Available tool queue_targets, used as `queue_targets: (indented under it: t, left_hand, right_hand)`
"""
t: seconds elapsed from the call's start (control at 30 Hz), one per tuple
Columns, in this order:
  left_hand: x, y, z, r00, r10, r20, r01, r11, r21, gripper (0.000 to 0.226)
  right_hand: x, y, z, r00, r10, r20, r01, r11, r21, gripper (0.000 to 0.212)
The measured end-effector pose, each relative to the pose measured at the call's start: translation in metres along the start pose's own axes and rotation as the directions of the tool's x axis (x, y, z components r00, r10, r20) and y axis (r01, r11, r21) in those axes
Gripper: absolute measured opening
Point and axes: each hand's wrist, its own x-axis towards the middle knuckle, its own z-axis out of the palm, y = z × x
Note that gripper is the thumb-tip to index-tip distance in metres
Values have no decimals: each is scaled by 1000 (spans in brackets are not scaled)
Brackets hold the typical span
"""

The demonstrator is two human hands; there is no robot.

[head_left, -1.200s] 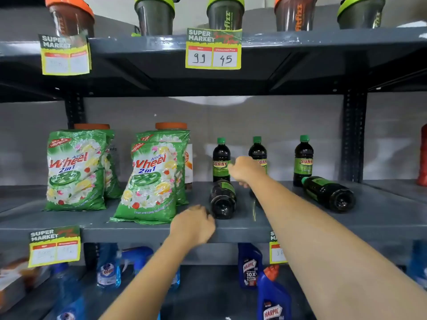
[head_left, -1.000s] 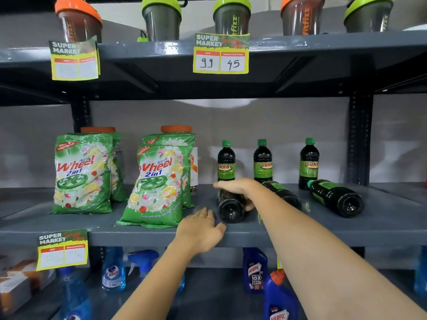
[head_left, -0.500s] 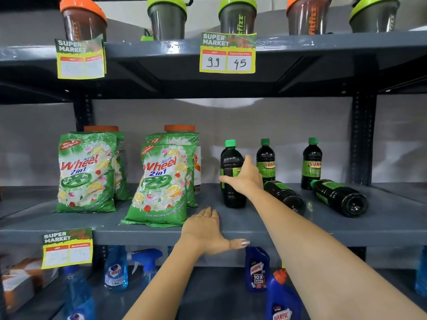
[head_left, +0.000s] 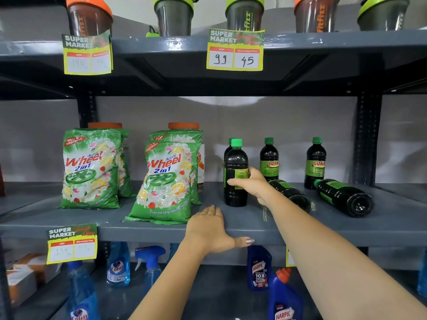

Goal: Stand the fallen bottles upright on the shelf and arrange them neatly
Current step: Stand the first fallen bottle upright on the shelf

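Observation:
Dark green-capped bottles stand on the grey middle shelf [head_left: 381,227]. My right hand [head_left: 253,184] grips the front bottle [head_left: 235,162], which stands upright; another bottle is mostly hidden right behind it. Two more upright bottles [head_left: 269,158] [head_left: 316,160] stand at the back. Two bottles lie on their sides: one [head_left: 292,194] partly behind my right forearm, one [head_left: 344,197] further right, bottoms towards me. My left hand [head_left: 211,229] rests flat on the shelf's front edge, fingers spread, holding nothing.
Green detergent bags [head_left: 91,168] [head_left: 166,181] stand left of the bottles. Shaker cups [head_left: 245,12] line the upper shelf, with price tags [head_left: 234,50] on its edge. Blue spray bottles [head_left: 150,266] and toilet cleaner bottles [head_left: 285,296] fill the lower shelf.
My right hand took the fallen front bottle and tipped it upright; it now stands on the shelf, turned slightly. My left hand slid from the shelf surface to the front edge.

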Motion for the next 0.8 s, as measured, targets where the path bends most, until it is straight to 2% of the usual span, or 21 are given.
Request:
queue_targets:
  t: [0.07, 0.13, 0.2, 0.27, 0.33, 0.4, 0.47, 0.6, 0.8]
  left_hand:
    - [-1, 0, 1, 1000, -2, -9, 2, 1000, 2, 126]
    - [-2, 0, 1, 1000, -8, -16, 8, 1000, 3, 126]
    - [-3, 1, 1, 999, -8, -32, 8, 1000, 2, 125]
    - [-3, 0, 1, 999, -7, -47, 7, 1000, 3, 124]
    - [-3, 0, 3, 999, -5, -52, 6, 1000, 4, 125]
    - [-2, -1, 3, 999, -6, -50, 7, 1000, 7, 125]
    - [-3, 0, 3, 999, -8, -50, 8, 1000, 5, 125]
    - [-4, 0, 2, 998, -5, -57, 5, 1000, 0, 124]
    - [-4, 0, 3, 998, -5, -63, 6, 1000, 17, 125]
  right_hand:
    - [-2, 3, 4, 998, 4, -61, -7, 999, -48, 70]
    - [-3, 4, 10, 989, 5, -145, -27, 988, -149, 88]
    - [-3, 3, 11, 988, -9, -156, -23, 980, -198, 101]
    - [-4, 0, 7, 997, 3, -73, -10, 996, -88, 91]
    - [-4, -1, 1, 999, 26, 20, -26, 1000, 12, 67]
    - [-5, 1, -2, 998, 18, 53, -20, 999, 27, 54]
    - [-5, 5, 0, 1000, -8, 25, 8, 1000, -3, 58]
    - [-6, 8, 8, 996, -28, -88, 14, 987, -159, 81]
    - [-7, 1, -4, 993, 22, 120, -23, 1000, 3, 65]
